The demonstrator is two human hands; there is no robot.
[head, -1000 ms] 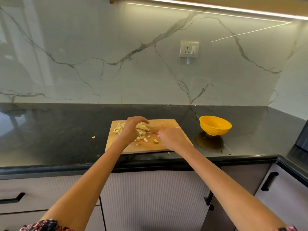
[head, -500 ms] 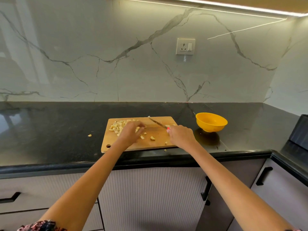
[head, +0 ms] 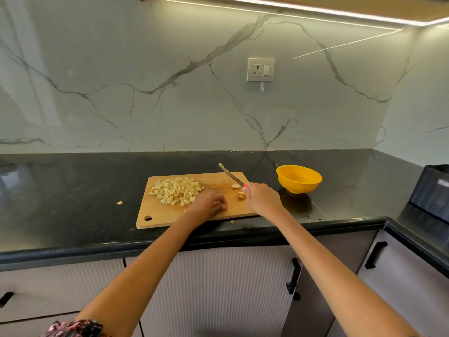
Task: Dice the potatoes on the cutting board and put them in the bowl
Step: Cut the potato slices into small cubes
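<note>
A wooden cutting board (head: 165,216) lies on the black counter. On its far left part sits a pile of diced potato (head: 176,190). Two bigger potato pieces (head: 241,195) lie near the board's right edge. My left hand (head: 210,203) rests on the board just right of the pile, fingers bent with their tips down; it is blurred and I see nothing plainly held. My right hand (head: 261,198) grips a red-handled knife (head: 230,175), its blade raised and pointing away to the left, a scrap stuck at the tip. The yellow bowl (head: 300,184) stands to the right of the board and looks empty.
One stray potato bit (head: 119,203) lies on the counter left of the board and another bit (head: 232,222) near the front edge. A dark appliance (head: 432,190) stands at the far right. A wall socket (head: 260,69) is on the marble backsplash. Cabinets are below.
My left hand has left the diced pile and slid right and nearer on the board, uncovering the pile. My right hand lifted the knife blade off the board, angled up and away.
</note>
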